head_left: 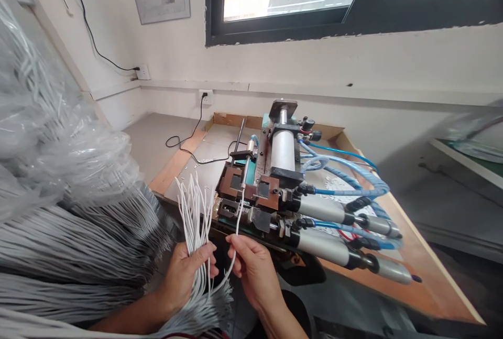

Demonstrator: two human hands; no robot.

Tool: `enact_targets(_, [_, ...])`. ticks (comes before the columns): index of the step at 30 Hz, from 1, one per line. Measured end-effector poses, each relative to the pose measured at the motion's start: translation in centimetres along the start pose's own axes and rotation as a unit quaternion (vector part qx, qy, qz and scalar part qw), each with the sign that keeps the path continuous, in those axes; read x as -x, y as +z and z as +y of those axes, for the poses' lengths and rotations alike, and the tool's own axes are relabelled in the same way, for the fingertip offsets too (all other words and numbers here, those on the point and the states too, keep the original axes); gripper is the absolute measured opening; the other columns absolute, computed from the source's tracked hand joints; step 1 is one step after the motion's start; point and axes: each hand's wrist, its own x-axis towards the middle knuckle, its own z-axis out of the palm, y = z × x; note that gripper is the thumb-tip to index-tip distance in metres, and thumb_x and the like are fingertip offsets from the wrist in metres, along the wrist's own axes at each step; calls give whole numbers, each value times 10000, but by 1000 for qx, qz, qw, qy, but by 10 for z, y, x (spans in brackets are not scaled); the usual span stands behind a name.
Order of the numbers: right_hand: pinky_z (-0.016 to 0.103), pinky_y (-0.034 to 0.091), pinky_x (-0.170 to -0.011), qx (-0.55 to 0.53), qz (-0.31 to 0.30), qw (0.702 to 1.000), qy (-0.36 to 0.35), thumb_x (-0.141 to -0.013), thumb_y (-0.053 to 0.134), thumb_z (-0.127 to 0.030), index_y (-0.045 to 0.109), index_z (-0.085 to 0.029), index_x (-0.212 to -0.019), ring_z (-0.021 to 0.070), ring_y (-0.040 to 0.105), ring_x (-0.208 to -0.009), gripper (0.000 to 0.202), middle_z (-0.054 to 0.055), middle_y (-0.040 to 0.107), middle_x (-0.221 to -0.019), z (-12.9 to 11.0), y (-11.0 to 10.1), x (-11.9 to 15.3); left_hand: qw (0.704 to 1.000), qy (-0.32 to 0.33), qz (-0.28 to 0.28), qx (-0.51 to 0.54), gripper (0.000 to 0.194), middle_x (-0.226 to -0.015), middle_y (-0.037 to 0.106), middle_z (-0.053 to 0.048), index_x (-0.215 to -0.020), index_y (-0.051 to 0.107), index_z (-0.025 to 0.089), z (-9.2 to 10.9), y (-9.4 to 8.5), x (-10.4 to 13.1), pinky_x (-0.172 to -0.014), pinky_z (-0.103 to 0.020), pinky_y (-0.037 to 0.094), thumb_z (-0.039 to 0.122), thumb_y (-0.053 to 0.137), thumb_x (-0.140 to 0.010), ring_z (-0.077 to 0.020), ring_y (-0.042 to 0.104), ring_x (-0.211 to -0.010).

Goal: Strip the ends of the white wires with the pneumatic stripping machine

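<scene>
My left hand (191, 271) is closed around a bundle of white cables (193, 213), whose loose ends fan upward above the thumb. Between the thumb and fingers of my right hand (251, 265) is a single white cable (238, 218). Its upper end reaches into a pneumatic machine (251, 192) with brown jaw blocks, and its lower part curves back toward the bundle. Whether the cable's tip is gripped inside the machine, I cannot tell. Silver air cylinders (326, 210) lie along the machine's right side, and an upright cylinder (283, 150) stands behind the jaws.
Large stacks of grey cables (70, 255), partly under clear plastic (58, 134), fill the left side. The machine sits in a wooden-edged tray (444, 276) with white scraps. Blue air hoses (353, 166) loop at right. A black power cord (192, 140) runs to a wall socket.
</scene>
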Motion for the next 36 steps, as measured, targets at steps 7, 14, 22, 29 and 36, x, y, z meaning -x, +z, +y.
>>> enact_targets(7, [198,302,-420,7,-29,1000,6,-618,708,-382,687,-128,-763,64,370,-414,294,-37,481,-470,-1,4,-5,1000,12,-1,-7,233,-458,563,33,-703,592,140,-3,-3,-1,-398,-201,412,298,722,-591,-93,509,-374])
enact_targets(14, [185,232,-396,29,-56,997,-43,-657,674,-401,660,-131,-667,48,326,-398,270,-43,456,-464,0,14,5,998,18,-38,-40,218,-483,577,18,-632,580,135,-2,1,1,-401,-201,407,295,721,-587,-99,519,-393])
enact_targets(22, [185,243,-398,-12,29,999,-44,-661,680,-368,632,-133,-622,62,372,-398,243,-4,537,-466,11,-1,7,997,58,5,-56,261,-544,586,-8,-769,649,115,0,2,-1,-495,-241,435,362,575,-735,-126,548,-474])
enact_targets(29, [170,202,-382,-35,21,999,-12,-638,695,-360,610,-121,-575,38,334,-371,261,-16,517,-446,1,5,2,997,59,3,-42,244,-515,539,23,-790,650,128,0,2,-2,-508,-241,413,352,565,-743,-113,523,-446])
enact_targets(36, [174,220,-401,4,16,999,-28,-633,698,-372,645,-139,-680,40,350,-402,244,-22,541,-527,2,2,-4,996,78,15,-38,227,-522,549,23,-785,658,125,1,2,-1,-557,-247,411,332,599,-715,-117,528,-482])
